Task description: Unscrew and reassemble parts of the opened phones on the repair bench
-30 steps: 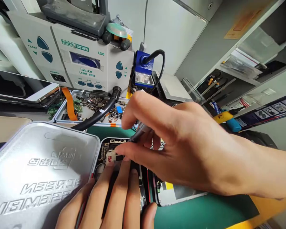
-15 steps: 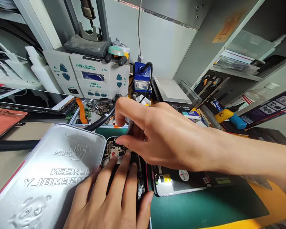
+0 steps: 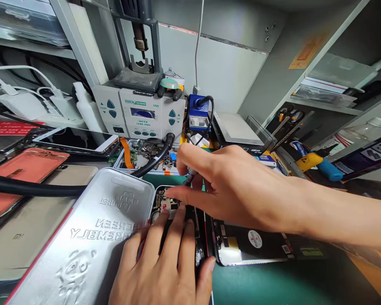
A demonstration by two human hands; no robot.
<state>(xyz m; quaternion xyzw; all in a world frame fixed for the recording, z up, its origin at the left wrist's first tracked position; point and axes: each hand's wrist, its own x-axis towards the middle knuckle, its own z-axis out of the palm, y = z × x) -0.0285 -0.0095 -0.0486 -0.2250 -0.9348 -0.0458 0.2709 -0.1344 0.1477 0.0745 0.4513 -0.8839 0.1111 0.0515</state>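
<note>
My left hand [image 3: 168,262] lies over an opened phone [image 3: 165,197], its fingers spread across the bare circuit board. Above the phone's upper part, my right hand [image 3: 222,182] is closed round a slim grey tool [image 3: 190,173]. Most of that tool hides behind my fingers, so I cannot tell its kind. To the right of the phone lies a detached phone screen [image 3: 241,250], back side up, with a round white sticker; my right wrist passes over its far edge. An embossed silver screen package [image 3: 92,228] leans along the phone's left side.
Behind the hands stand a hot-air station [image 3: 139,110] and a tray of circuit parts [image 3: 174,152]. A thick black hose [image 3: 34,186] crosses at left above several phone shells. A green mat [image 3: 273,279] covers the front right. Shelving [image 3: 333,101] rises at right.
The view has swung left, so everything sits farther right in it. My left hand stays on the phone; my right hand still grips the tool, which shows a little more.
</note>
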